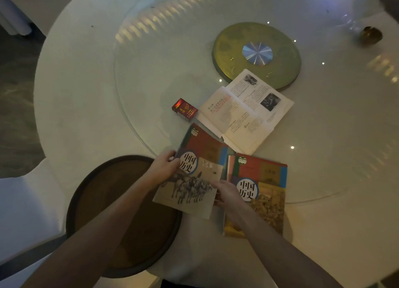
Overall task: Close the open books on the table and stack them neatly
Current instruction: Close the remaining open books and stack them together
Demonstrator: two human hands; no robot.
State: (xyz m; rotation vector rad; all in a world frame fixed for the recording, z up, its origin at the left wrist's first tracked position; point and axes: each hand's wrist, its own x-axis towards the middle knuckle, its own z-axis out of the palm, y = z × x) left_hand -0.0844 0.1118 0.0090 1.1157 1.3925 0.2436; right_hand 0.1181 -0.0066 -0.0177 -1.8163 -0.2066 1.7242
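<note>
Horse-cover history book (192, 175), closed: left hand (164, 169) fingers curled on spine edge, right hand (228, 194) fingers pinching opposite edge, likely lifting to stack. Open book (246, 113) beyond fingertips, untouched.

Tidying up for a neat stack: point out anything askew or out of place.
The open book lies angled, unclosed. The horse-cover book sits tilted, overlapping its neighbour. A red packet lies beside the open book.
</note>
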